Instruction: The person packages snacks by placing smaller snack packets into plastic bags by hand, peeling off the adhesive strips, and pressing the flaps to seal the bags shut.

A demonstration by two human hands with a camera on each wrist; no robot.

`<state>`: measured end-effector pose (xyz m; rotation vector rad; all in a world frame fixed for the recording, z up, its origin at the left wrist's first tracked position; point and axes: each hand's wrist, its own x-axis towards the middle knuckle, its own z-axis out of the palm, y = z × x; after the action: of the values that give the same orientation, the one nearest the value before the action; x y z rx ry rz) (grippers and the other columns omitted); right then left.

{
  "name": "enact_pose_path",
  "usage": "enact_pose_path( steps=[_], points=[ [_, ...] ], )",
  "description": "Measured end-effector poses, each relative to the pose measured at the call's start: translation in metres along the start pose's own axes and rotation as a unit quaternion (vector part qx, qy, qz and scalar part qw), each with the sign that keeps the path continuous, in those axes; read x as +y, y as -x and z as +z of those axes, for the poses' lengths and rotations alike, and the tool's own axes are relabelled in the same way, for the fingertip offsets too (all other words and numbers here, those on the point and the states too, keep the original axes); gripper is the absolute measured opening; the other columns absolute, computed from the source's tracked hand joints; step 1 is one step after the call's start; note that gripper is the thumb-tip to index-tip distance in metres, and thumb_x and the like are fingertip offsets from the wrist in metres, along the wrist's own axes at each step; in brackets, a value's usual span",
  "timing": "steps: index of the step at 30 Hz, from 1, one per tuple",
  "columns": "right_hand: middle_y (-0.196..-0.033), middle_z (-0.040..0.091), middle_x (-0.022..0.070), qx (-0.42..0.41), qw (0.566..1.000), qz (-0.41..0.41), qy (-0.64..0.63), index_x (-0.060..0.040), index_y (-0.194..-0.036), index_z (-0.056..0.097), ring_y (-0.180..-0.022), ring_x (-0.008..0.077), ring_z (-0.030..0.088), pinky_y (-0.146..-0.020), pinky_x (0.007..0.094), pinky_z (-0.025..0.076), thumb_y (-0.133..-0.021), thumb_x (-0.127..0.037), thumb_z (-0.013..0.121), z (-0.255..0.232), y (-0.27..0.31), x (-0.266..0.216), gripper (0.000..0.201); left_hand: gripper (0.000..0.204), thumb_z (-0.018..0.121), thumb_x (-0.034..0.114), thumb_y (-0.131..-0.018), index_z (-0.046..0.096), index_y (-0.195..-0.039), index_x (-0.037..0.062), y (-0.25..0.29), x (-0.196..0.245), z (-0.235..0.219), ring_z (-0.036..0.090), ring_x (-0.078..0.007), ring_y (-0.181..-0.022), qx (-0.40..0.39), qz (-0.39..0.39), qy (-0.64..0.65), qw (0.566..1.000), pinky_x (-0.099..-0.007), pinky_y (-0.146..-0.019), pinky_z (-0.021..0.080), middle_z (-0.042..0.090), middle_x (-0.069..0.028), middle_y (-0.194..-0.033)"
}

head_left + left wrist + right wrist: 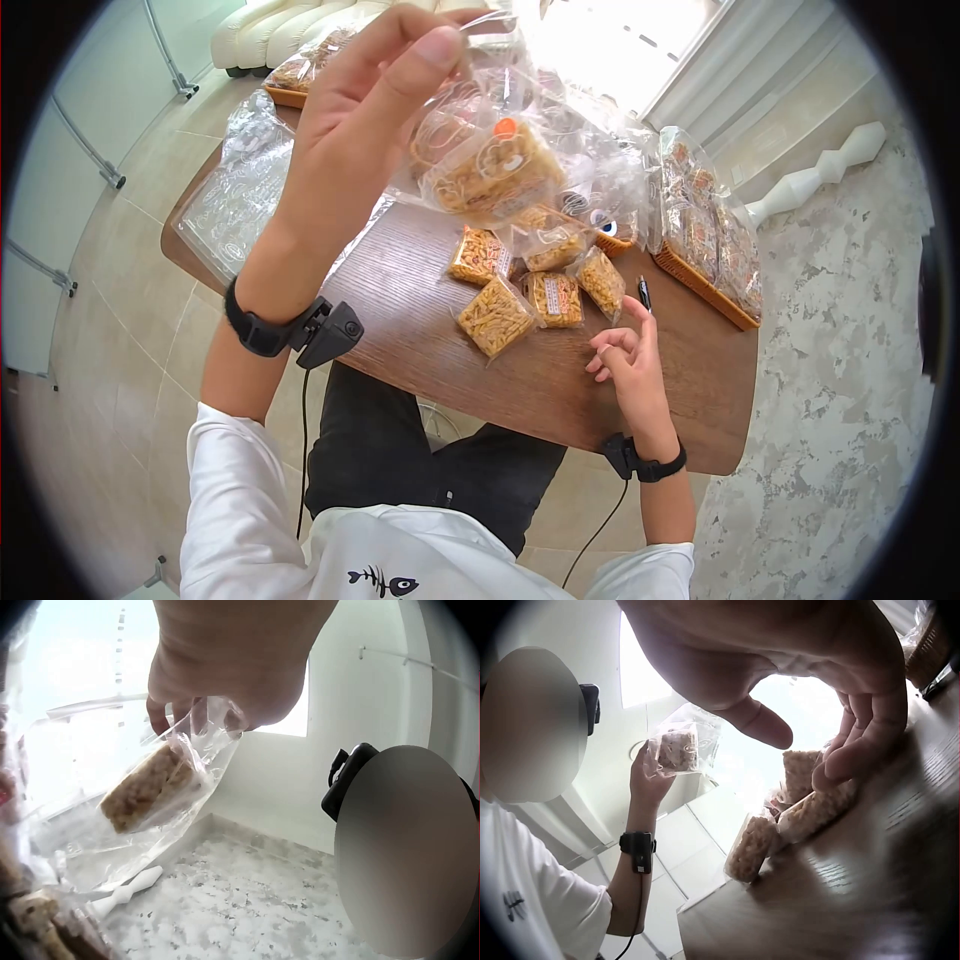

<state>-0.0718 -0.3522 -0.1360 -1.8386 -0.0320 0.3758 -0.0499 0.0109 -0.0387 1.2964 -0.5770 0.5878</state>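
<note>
My left hand (350, 140) is raised high over the table and pinches the top of a clear plastic bag (490, 185). Inside that bag is a wrapped block of puffed snack (150, 787), hanging tilted in the left wrist view. Low over the wooden table, my right hand (638, 365) holds nothing, its index finger extended and the others loosely bent. Its index fingertip is right by the nearest snack packet (601, 283). More wrapped snack packets lie grouped beside it, among them one at the front (496, 318) and one with a white label (554, 299).
A black pen (644, 294) lies right of the packets. Wicker baskets of bagged snacks stand at the right (705, 288) and far left (288, 97). Flat clear plastic bags (235, 205) cover the table's left side. More clear plastic (600, 150) is heaped behind the packets.
</note>
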Motion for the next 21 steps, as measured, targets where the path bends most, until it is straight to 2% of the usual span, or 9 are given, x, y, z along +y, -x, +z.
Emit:
enact_pose_path(
  steps=[2,6,8,12,13,15,17,19,21],
  points=[
    [-0.105,0.064,0.0079,-0.020,1.000,-0.003,-0.003,-0.0042,-0.159,0.026,-0.082,0.0107,0.065,-0.071,0.0247,0.054,-0.100,-0.003,0.059,0.000,0.003,-0.003,0.068,0.020,0.053,0.023,-0.112,0.061,-0.112,0.0054,0.004,-0.002,0.003,0.063,-0.0094,-0.098,0.041,-0.018,0.011,0.999,-0.0319,-0.099,0.054,0.064,-0.0029,-0.102],
    [-0.104,0.063,0.0076,-0.022,0.999,-0.027,0.006,-0.0038,-0.158,0.027,-0.082,0.0096,0.064,-0.070,0.0237,0.053,-0.100,-0.003,0.059,0.004,0.005,-0.003,0.067,0.018,0.054,0.022,-0.113,0.061,-0.112,0.0054,-0.010,0.013,0.024,0.059,-0.0083,-0.088,0.048,-0.039,-0.032,0.998,-0.0289,-0.093,0.053,0.057,-0.0001,-0.095],
    [-0.104,0.063,0.0076,0.005,0.995,-0.095,-0.034,-0.0031,-0.157,0.029,-0.081,0.0092,0.063,-0.069,0.0230,0.052,-0.100,-0.004,0.058,0.007,0.002,-0.003,0.064,0.024,0.056,0.028,-0.113,0.061,-0.115,0.0048,-0.018,0.006,0.018,0.051,-0.0051,-0.092,-0.103,-0.058,-0.031,0.992,-0.0230,-0.084,0.043,0.056,0.0028,-0.099],
    [-0.115,0.063,0.0121,0.016,0.993,-0.094,-0.072,-0.0020,-0.159,0.028,-0.085,0.0110,0.064,-0.069,0.0235,0.053,-0.100,-0.006,0.060,0.018,-0.005,-0.023,0.068,0.024,0.056,0.029,-0.113,0.059,-0.119,0.0053,-0.017,-0.006,0.031,0.050,-0.0060,-0.093,-0.193,-0.026,0.021,0.981,-0.0243,-0.084,0.044,0.055,0.0013,-0.101],
    [-0.115,0.063,0.0121,0.020,0.993,-0.092,-0.071,-0.0020,-0.159,0.028,-0.085,0.0110,0.064,-0.069,0.0235,0.053,-0.100,-0.006,0.060,0.019,-0.007,-0.024,0.068,0.017,0.054,0.019,-0.113,0.060,-0.115,0.0035,-0.018,0.019,0.041,0.058,-0.0103,-0.085,-0.173,0.018,-0.156,0.972,-0.0277,-0.084,0.051,0.061,-0.0001,-0.097],
    [-0.132,0.057,0.0182,0.015,0.994,-0.069,-0.088,-0.0023,-0.163,0.023,-0.091,0.0142,0.066,-0.071,0.0244,0.054,-0.098,-0.006,0.063,0.021,-0.013,-0.025,0.076,0.015,0.056,0.016,-0.111,0.061,-0.115,0.0022,-0.014,0.017,0.045,0.059,-0.0119,-0.084,-0.171,0.039,-0.176,0.969,-0.0282,-0.080,0.050,0.063,-0.0018,-0.097],
    [-0.140,0.052,0.0210,0.012,0.992,-0.081,-0.096,-0.0025,-0.164,0.021,-0.095,0.0161,0.067,-0.072,0.0252,0.055,-0.097,-0.006,0.065,0.021,-0.017,-0.020,0.080,0.013,0.058,0.013,-0.110,0.062,-0.114,0.0008,-0.011,0.016,0.046,0.061,-0.0135,-0.083,-0.166,0.059,-0.201,0.963,-0.0286,-0.077,0.050,0.065,-0.0034,-0.096],
    [-0.147,0.047,0.0238,0.007,0.990,-0.091,-0.106,-0.0028,-0.165,0.020,-0.098,0.0180,0.068,-0.074,0.0259,0.056,-0.096,-0.005,0.066,0.021,-0.019,-0.019,0.083,0.008,0.062,0.005,-0.105,0.064,-0.110,-0.0013,-0.009,0.017,0.045,0.063,-0.0178,-0.083,-0.184,0.203,-0.324,0.905,-0.0296,-0.075,0.051,0.066,-0.0077,-0.094],
    [-0.153,0.042,0.0280,-0.010,0.980,-0.117,-0.159,-0.0034,-0.166,0.017,-0.104,0.0207,0.069,-0.078,0.0281,0.058,-0.095,-0.006,0.068,0.019,-0.020,-0.020,0.088,0.008,0.064,0.004,-0.103,0.064,-0.108,-0.0018,-0.007,0.020,0.044,0.063,-0.0198,-0.081,-0.184,0.200,-0.322,0.907,-0.0300,-0.074,0.051,0.065,-0.0092,-0.093]
  ],
)
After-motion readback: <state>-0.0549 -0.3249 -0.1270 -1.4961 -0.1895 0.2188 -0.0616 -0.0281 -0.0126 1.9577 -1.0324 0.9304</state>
